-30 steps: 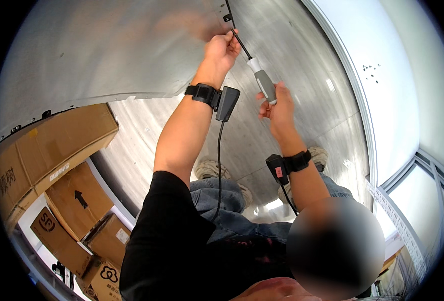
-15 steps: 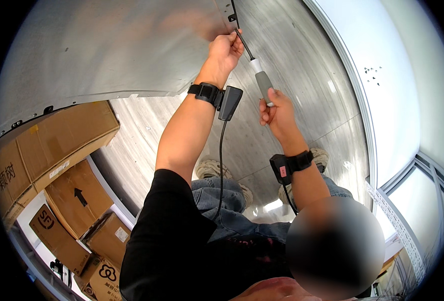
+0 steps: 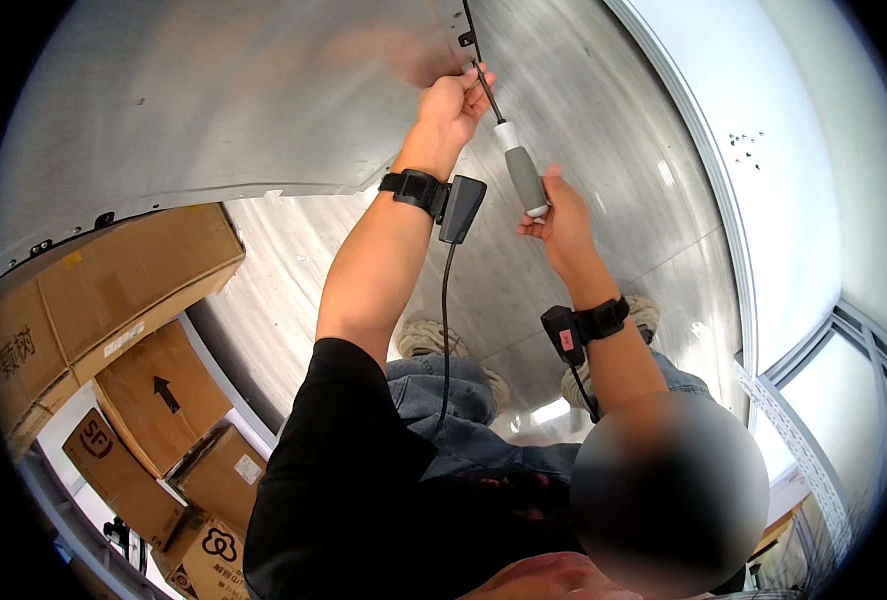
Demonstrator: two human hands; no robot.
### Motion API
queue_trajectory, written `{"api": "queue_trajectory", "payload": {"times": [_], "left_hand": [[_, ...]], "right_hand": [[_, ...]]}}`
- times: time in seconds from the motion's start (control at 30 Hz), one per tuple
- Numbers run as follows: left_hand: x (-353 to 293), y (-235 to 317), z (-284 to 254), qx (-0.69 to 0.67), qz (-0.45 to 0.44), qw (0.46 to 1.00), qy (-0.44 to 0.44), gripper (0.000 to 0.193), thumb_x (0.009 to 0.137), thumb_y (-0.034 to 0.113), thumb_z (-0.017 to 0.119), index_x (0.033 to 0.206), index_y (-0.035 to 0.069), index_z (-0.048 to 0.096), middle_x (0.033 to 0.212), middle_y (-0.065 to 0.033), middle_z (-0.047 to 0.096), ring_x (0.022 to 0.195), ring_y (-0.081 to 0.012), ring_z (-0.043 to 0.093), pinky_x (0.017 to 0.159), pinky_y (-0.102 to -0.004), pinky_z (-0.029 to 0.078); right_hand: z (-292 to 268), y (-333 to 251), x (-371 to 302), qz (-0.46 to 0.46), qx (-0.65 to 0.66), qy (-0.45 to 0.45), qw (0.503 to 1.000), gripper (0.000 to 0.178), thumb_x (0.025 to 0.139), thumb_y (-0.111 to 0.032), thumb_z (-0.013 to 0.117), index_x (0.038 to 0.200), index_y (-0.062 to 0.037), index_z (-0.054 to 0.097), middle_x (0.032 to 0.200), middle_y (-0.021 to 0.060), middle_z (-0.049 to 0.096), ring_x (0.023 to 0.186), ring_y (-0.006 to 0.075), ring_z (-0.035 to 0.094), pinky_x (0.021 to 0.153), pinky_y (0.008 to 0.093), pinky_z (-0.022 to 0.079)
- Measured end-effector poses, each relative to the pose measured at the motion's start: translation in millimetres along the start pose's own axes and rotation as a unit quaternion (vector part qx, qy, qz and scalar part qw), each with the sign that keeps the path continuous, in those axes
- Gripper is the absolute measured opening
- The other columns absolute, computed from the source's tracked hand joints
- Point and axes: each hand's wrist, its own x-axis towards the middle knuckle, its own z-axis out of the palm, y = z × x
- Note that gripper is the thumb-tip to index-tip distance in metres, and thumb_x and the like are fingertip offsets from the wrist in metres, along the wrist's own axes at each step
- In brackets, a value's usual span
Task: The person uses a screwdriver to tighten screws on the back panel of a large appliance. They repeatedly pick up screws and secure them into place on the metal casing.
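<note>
A screwdriver [image 3: 524, 178] with a grey and white handle and a thin dark shaft slants up to the edge of a large grey metal panel [image 3: 223, 90]. My left hand [image 3: 455, 105] is closed around the shaft near its tip, beside the panel's edge. Any screw at the tip is hidden by those fingers. At the butt of the handle is my right hand [image 3: 565, 215], its fingers curled loosely under the end and its thumb raised beside the grip. A small black bracket [image 3: 466, 40] sits on the panel edge just above the tip.
Cardboard boxes [image 3: 153, 285] are stacked at the left below the panel. A white surface [image 3: 773, 150] with several small dark screws [image 3: 748, 150] lies at the right, by a perforated metal rail [image 3: 798, 440]. Cables hang from black wrist devices [image 3: 460, 208]. Grey wood-look floor [image 3: 613, 130] shows between.
My right thumb has lifted off the handle and the right fingers have loosened at its end. The left hand stays at the shaft near the panel edge. The whole view has shifted slightly.
</note>
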Motion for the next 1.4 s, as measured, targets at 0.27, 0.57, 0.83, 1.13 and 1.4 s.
{"api": "queue_trajectory", "payload": {"times": [0.27,0.57,0.83,1.13,1.4], "left_hand": [[2.0,-1.1,-8.5,0.007,-0.018,0.998,-0.052,0.016,0.091,0.004,0.051,0.105,-0.002,0.054,0.093,-0.0093,0.063,0.079,-0.0195,0.063,0.067,-0.0288,0.051],[-20.2,-5.6,-1.3,0.093,-0.001,0.989,-0.113,0.023,0.097,0.012,0.039,0.112,0.001,0.052,0.109,-0.0126,0.063,0.089,-0.0199,0.064,0.074,-0.0285,0.053],[-19.8,-6.7,6.5,0.168,0.037,0.985,-0.018,0.017,0.093,0.013,0.053,0.105,0.002,0.056,0.094,-0.01,0.066,0.075,-0.0176,0.066,0.061,-0.0268,0.053],[-19.1,-8.4,0.3,0.155,0.051,0.986,-0.041,0.031,0.091,0.013,0.058,0.118,0.005,0.046,0.089,-0.009,0.066,0.069,-0.0154,0.064,0.057,-0.0232,0.049],[-33.2,-17.7,4.3,0.214,0.067,0.974,-0.044,0.026,0.092,0.015,0.056,0.117,0.009,0.049,0.09,-0.006,0.064,0.074,-0.0151,0.063,0.064,-0.0266,0.049]], "right_hand": [[-0.8,0.7,0.0,0.047,0.107,0.016,0.993,0.045,0.098,-0.039,0.035,0.103,0.0013,0.053,0.061,0.0077,0.054,0.043,0.0107,0.044,0.043,0.0277,0.045],[-3.3,-8.9,5.9,0.105,0.083,0.001,0.991,0.054,0.098,-0.044,0.029,0.095,0.0012,0.059,0.054,0.0046,0.049,0.04,0.0112,0.038,0.04,0.0283,0.037],[11.1,-1.3,1.7,-0.055,-0.054,0.04,0.996,0.046,0.09,-0.044,0.054,0.102,0.0009,0.054,0.072,0.0061,0.056,0.05,0.0107,0.05,0.051,0.0269,0.048],[-4.8,-1.1,3.2,0.002,-0.02,-0.045,0.999,0.037,0.09,-0.038,0.057,0.097,-0.0016,0.055,0.076,0.0059,0.059,0.053,0.0103,0.05,0.055,0.0262,0.048],[-18.2,6.2,-1.8,0.039,-0.007,-0.072,0.997,0.038,0.09,-0.038,0.058,0.105,-0.0035,0.054,0.078,0.0048,0.059,0.056,0.0098,0.051,0.057,0.0267,0.048]]}}
